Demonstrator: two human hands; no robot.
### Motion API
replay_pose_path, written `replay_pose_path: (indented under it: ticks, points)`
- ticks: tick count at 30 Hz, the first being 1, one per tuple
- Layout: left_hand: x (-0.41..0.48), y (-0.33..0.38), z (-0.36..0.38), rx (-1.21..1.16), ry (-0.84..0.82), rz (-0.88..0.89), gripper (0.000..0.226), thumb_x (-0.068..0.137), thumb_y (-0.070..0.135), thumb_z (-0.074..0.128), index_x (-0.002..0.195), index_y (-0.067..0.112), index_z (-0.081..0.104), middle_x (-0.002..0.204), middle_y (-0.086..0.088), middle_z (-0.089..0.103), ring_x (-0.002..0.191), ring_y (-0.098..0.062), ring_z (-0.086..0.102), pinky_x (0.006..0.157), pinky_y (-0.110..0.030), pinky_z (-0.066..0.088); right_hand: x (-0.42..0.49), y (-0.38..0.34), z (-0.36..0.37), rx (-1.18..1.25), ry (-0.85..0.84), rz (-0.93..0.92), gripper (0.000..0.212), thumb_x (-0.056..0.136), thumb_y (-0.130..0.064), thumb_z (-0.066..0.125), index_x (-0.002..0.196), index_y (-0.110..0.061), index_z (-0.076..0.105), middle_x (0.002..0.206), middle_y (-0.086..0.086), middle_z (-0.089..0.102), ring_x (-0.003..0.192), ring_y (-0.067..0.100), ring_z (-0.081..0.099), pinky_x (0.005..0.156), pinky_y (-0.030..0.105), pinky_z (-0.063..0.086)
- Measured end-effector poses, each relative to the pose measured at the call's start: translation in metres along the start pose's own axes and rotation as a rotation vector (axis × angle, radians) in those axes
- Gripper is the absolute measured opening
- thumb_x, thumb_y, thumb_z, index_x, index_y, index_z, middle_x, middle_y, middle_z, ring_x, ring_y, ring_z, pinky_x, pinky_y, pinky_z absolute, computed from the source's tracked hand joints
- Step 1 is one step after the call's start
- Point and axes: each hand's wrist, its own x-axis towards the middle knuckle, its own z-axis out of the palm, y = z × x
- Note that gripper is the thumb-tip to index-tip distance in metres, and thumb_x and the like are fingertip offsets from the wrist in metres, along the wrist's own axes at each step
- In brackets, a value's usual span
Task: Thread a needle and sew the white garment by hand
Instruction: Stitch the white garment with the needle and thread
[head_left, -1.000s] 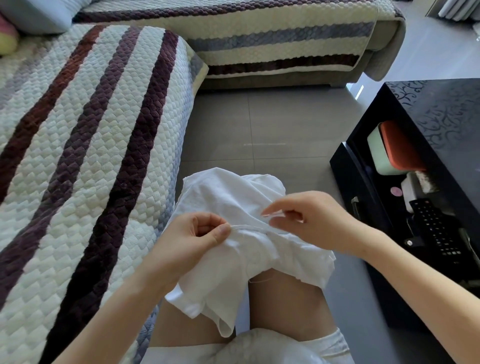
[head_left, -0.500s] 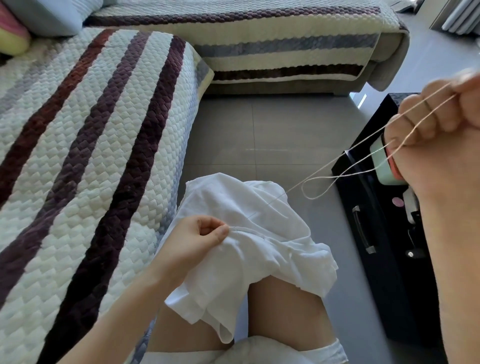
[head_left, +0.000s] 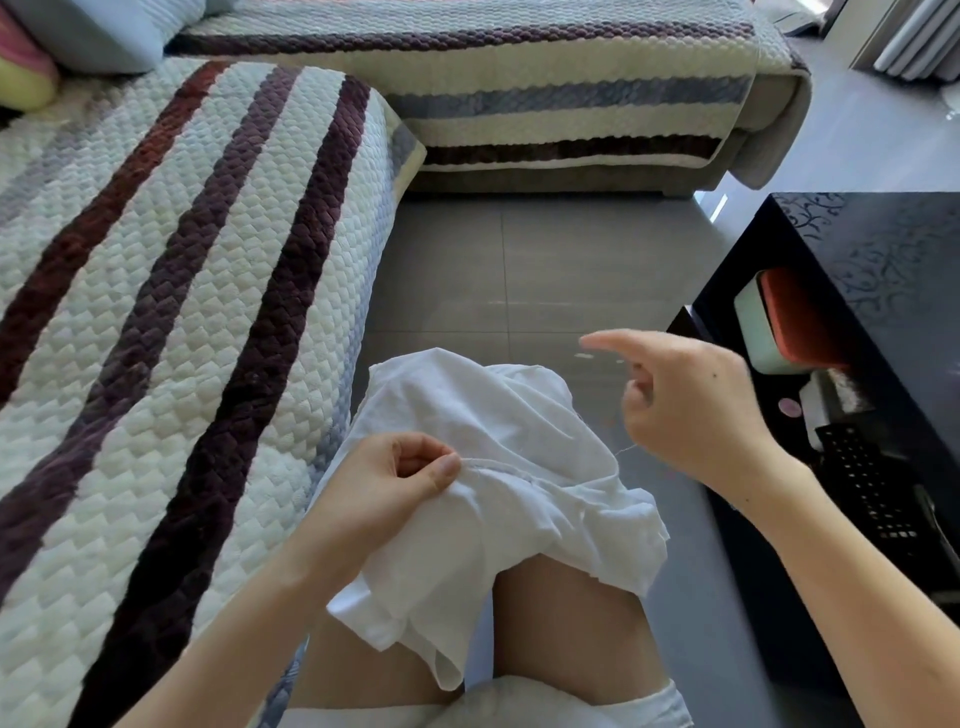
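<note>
A stitch looks half done: the left hand (head_left: 395, 483) pinches a fold of the soft, crumpled white garment (head_left: 519, 415) on the lap, and a thin thread (head_left: 623, 450) runs to the right hand (head_left: 691, 410). Its grip has one finger out, the rest curled; I cannot tell what it holds. Next, the needle must poke in by the fold.

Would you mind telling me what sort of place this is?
Probably a home living room: a sofa with a striped quilted cover, a black coffee table holding a remote control, a tiled floor.
</note>
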Motion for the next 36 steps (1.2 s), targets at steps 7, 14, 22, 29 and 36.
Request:
replay_pose_path:
  ticks: [7, 14, 22, 29, 36]
  points:
    - [-0.004, 0.005, 0.004, 0.010, -0.028, 0.050, 0.010, 0.088, 0.013, 0.065, 0.080, 0.012, 0.071, 0.070, 0.005, 0.071, 0.068, 0.000, 0.063, 0.065, -0.013, 0.047, -0.013, -0.027, 0.031, 0.226, -0.568, -0.184, 0.014, 0.089, -0.032, 0.064, 0.100, -0.035, 0.073, 0.084, -0.016, 0.070, 0.071, 0.004, 0.053, 0.072, 0.021, 0.043]
    - [-0.003, 0.003, 0.001, 0.024, -0.036, 0.056, 0.008, 0.088, 0.013, 0.065, 0.083, 0.011, 0.071, 0.072, 0.005, 0.071, 0.069, -0.001, 0.063, 0.067, -0.012, 0.048, -0.002, -0.027, 0.005, 0.767, -0.490, -0.026, 0.010, 0.080, -0.018, 0.068, 0.072, -0.023, 0.071, 0.071, 0.003, 0.068, 0.063, 0.012, 0.058, 0.062, 0.023, 0.048]
    - [-0.001, 0.007, 0.006, -0.025, -0.072, 0.066, 0.010, 0.088, 0.010, 0.064, 0.079, 0.012, 0.070, 0.068, 0.008, 0.069, 0.066, 0.003, 0.062, 0.064, -0.008, 0.045, 0.003, -0.040, -0.076, 1.374, -0.348, -0.271, 0.016, 0.084, -0.030, 0.067, 0.079, -0.016, 0.070, 0.072, -0.021, 0.061, 0.061, -0.001, 0.051, 0.058, 0.014, 0.039]
    - [-0.001, 0.012, 0.006, -0.127, -0.148, 0.046, 0.011, 0.088, 0.010, 0.062, 0.080, 0.010, 0.070, 0.071, 0.005, 0.068, 0.068, 0.000, 0.061, 0.066, -0.011, 0.047, -0.012, -0.053, -0.057, 0.420, -0.447, -0.512, 0.032, 0.080, -0.048, 0.065, 0.059, -0.024, 0.066, 0.048, -0.013, 0.040, 0.046, 0.007, 0.034, 0.047, 0.015, 0.027]
    - [-0.006, 0.014, 0.005, -0.180, -0.237, 0.086, 0.008, 0.083, 0.016, 0.063, 0.080, 0.012, 0.069, 0.070, 0.007, 0.068, 0.067, -0.001, 0.061, 0.064, -0.013, 0.047, -0.018, -0.043, -0.014, 0.210, -0.163, -0.195, 0.030, 0.081, -0.050, 0.057, 0.071, -0.023, 0.068, 0.043, -0.016, 0.018, 0.038, -0.001, 0.022, 0.048, 0.018, 0.025]
